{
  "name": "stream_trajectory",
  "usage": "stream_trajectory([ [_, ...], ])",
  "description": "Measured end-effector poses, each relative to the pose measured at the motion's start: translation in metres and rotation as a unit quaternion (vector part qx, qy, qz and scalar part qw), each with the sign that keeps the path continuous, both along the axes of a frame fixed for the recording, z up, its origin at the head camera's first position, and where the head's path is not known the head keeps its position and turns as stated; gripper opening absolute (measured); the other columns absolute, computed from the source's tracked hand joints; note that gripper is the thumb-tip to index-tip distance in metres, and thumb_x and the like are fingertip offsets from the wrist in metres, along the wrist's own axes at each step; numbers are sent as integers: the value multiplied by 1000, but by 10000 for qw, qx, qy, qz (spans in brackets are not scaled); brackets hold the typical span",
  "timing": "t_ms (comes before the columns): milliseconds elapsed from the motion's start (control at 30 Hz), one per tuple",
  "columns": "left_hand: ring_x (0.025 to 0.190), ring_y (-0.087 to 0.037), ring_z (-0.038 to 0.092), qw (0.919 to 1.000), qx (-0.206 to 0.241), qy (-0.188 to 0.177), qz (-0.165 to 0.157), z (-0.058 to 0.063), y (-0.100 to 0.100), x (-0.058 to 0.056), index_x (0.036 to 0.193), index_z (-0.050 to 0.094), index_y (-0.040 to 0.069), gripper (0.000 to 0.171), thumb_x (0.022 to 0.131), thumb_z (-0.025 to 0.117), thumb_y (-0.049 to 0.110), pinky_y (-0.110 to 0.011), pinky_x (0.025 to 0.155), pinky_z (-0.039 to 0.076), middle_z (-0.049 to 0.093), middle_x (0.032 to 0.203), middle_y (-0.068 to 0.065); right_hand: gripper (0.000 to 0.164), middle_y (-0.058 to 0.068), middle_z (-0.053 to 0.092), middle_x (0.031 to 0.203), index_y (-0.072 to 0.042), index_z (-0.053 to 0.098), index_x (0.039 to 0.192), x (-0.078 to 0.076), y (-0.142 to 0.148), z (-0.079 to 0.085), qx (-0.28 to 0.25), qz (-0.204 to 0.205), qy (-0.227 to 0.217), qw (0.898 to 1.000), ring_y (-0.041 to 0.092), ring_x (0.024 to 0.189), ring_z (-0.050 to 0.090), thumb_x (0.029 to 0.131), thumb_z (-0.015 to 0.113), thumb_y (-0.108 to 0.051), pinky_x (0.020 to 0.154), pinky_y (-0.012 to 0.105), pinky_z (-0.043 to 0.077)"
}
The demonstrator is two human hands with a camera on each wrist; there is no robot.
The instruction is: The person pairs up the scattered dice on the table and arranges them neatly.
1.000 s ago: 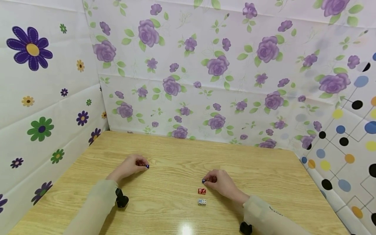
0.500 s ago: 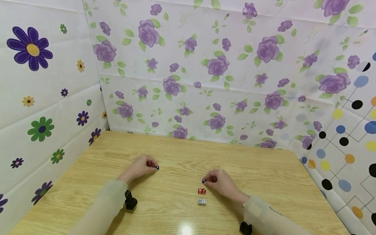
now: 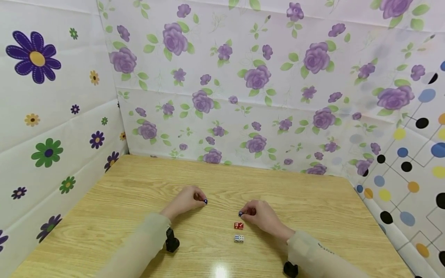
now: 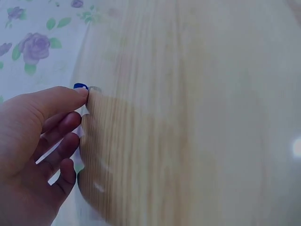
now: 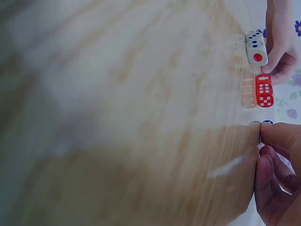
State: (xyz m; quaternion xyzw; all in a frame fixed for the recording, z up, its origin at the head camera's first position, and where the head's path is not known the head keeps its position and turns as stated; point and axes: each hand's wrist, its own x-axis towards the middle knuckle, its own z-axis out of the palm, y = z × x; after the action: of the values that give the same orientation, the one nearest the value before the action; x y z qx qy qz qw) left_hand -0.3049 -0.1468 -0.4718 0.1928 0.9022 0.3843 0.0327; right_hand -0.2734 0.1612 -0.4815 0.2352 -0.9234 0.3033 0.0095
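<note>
My left hand pinches a dark blue die between thumb and fingertips, low at the tabletop. In the left wrist view most of that die is hidden behind the thumb. To the right, my right hand pinches another dark blue die with white pips. A short gap separates the two blue dice. Nearer to me lies a pair of red dice, side by side. A pair of white dice sits just in front of the red ones, also touching each other.
The wooden table has a glossy top with a light glare near the front. Flowered cloth hangs behind it, with patterned cloth on both sides. Black wrist devices are worn on both forearms.
My left hand has slid to the right with its blue die, closer to the other blue die. The right hand and the red and white dice have stayed in place.
</note>
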Motion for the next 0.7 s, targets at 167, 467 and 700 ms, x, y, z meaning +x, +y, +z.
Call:
stream_trajectory([
  [167,76,-9,59,9999,42,100,-40,-2,13,0,90,74,12,6,85,76,9,-24,69,51,67,88,-1,5,-12,64,80,-20,76,91,0,0,-1,-7,-19,11,10000,2,67,52,88,75,-22,59,19,45],
  [467,78,-10,59,9997,93,171,-161,-5,29,5,92,75,10,7,85,76,9,-24,69,51,64,91,-4,12,-10,64,80,-15,75,91,1,-1,0,-26,4,54,10000,2,66,51,87,76,-26,58,19,44],
  [700,77,-9,59,9986,20,329,-404,-5,46,9,92,75,9,8,85,77,11,-23,70,51,65,89,-3,6,-10,64,79,-17,76,90,1,-1,1,-17,-5,76,10000,2,66,51,87,76,-22,58,19,44],
])
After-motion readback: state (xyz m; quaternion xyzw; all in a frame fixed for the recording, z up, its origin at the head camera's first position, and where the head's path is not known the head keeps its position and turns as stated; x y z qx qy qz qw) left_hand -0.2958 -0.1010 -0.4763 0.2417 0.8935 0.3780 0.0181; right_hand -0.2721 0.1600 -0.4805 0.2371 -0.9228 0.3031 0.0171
